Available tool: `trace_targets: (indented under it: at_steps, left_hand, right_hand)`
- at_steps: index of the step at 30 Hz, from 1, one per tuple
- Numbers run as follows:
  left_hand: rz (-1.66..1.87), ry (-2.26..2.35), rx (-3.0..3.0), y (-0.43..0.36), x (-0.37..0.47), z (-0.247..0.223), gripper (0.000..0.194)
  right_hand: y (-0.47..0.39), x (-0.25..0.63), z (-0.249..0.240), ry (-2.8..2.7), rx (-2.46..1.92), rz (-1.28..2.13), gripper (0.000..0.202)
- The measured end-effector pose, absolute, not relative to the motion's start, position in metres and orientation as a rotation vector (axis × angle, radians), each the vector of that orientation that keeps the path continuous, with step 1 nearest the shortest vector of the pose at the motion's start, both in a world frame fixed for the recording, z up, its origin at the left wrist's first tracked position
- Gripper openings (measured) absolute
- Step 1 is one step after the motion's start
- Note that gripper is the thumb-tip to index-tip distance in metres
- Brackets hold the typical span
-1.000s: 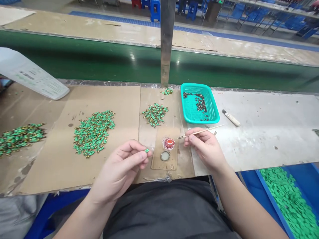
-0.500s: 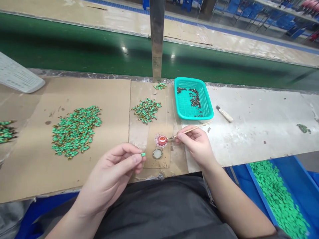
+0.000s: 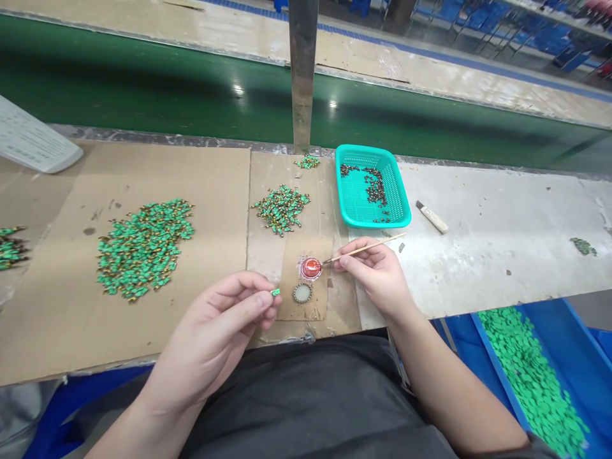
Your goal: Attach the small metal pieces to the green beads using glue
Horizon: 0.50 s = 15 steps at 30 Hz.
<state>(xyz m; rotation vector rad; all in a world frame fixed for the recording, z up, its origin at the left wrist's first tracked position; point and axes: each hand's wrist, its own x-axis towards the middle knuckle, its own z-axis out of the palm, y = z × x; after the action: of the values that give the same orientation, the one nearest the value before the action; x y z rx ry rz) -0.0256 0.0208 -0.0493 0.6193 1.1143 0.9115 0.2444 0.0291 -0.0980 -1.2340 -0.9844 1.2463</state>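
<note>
Between thumb and fingertips, my left hand (image 3: 234,312) pinches a small green piece (image 3: 275,292). My right hand (image 3: 373,271) grips a thin paintbrush (image 3: 368,248) like a pen. The brush tip touches or nearly touches the edge of a small round dish of red paint (image 3: 312,268). Just below that dish lies a round, bead-rimmed cap (image 3: 302,293) with a pale middle. Both rest on a small piece of cardboard (image 3: 315,311) between my hands.
Green-and-gold pieces form a large pile (image 3: 146,248) at left and a smaller pile (image 3: 282,209) nearer the middle. A turquoise basket (image 3: 349,217) holds small dark parts. To its right lies a cutter-like tool (image 3: 432,217). A blue bin (image 3: 507,376) holds green discs.
The green piece in my left hand has tilted and lifted slightly. My right hand and the brush have barely moved, with the tip still by the red paint.
</note>
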Motion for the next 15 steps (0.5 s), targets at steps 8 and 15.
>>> trace_targets:
  at_steps: [8, 15]
  left_hand:
    - [0.866, 1.033, 0.607, 0.016, -0.017, -0.041, 0.037]
    - [0.766, 0.886, 0.53, 0.008, -0.008, -0.033, 0.034]
  right_hand:
    - [0.012, 0.237, -0.066, -1.001, -1.073, 1.209, 0.021]
    - [-0.014, 0.219, -0.031, -1.074, -0.803, 1.266, 0.023]
